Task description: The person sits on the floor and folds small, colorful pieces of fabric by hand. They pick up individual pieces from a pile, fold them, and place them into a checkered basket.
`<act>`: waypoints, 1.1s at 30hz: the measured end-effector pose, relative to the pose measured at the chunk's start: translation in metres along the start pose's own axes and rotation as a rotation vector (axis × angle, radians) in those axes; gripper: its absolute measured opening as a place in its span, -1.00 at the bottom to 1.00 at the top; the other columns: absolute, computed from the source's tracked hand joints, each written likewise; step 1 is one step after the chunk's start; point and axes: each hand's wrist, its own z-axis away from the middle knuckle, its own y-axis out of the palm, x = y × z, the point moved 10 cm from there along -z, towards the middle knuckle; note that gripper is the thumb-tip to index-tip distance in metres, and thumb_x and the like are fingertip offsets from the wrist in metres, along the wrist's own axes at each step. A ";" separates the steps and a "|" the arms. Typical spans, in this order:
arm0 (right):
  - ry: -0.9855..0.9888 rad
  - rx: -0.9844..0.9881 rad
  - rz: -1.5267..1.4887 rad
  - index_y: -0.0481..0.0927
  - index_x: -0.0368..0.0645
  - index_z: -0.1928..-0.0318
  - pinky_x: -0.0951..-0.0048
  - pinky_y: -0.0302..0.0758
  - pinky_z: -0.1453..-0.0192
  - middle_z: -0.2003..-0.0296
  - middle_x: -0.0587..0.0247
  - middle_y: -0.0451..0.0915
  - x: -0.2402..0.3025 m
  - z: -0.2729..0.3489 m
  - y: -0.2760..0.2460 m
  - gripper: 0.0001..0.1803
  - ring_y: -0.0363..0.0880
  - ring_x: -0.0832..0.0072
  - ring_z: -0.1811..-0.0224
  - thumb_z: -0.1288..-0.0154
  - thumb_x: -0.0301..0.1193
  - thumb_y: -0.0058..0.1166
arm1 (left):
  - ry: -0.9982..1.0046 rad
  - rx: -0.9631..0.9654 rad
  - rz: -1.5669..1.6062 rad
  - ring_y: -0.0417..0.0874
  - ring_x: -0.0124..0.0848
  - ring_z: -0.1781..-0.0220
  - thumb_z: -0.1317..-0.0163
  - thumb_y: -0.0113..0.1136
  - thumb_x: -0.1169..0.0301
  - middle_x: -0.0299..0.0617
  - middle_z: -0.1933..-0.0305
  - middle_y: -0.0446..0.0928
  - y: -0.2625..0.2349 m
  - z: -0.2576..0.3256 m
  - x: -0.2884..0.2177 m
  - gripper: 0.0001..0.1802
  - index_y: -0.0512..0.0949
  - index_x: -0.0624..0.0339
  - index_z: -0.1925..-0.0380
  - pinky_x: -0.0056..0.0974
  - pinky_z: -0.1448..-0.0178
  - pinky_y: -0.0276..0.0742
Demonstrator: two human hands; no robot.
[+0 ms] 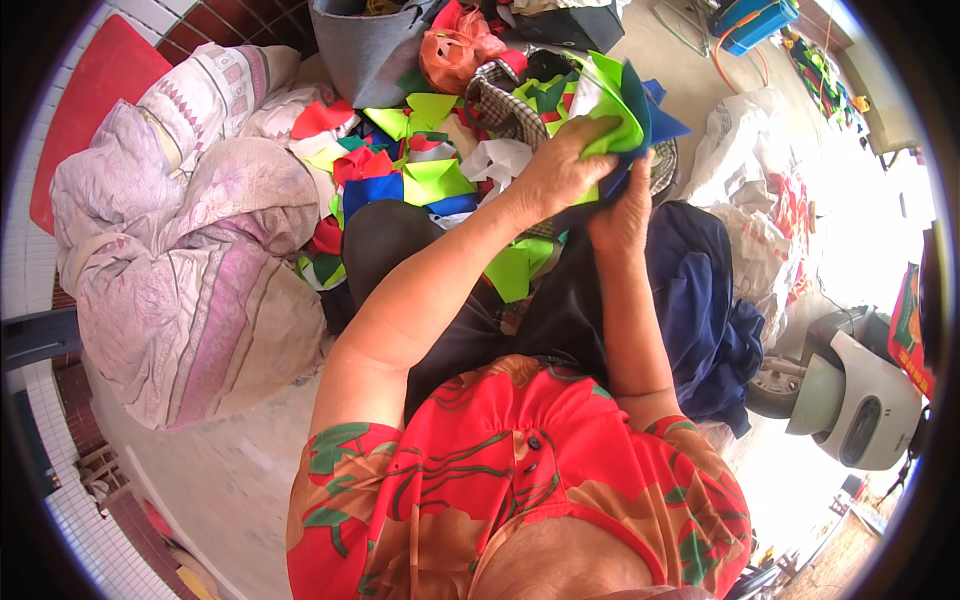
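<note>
I'm watching the left hand (575,162) and right hand (624,208) gripping a layered stack of pointed lime-green and dark-blue fabric (632,108) in their fingers, beside a multicoloured fabric-scrap heap (437,182); any slackening could be scattering layers there.

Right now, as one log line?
left hand: holding green and blue cloth pieces | right hand: holding same pieces | nearby: multicoloured cloth scrap pile, grey fabric bin
</note>
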 end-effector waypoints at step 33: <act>-0.174 -0.181 0.390 0.48 -0.29 0.02 0.35 0.53 0.01 0.18 0.16 0.58 0.065 -0.023 -0.020 -0.55 0.58 0.32 0.16 0.01 -0.69 0.17 | -0.289 -0.139 0.044 0.58 -0.57 0.28 -0.23 0.16 0.39 -0.26 0.30 0.62 -0.036 -0.006 0.037 -0.77 0.57 0.31 0.18 -0.43 0.22 0.53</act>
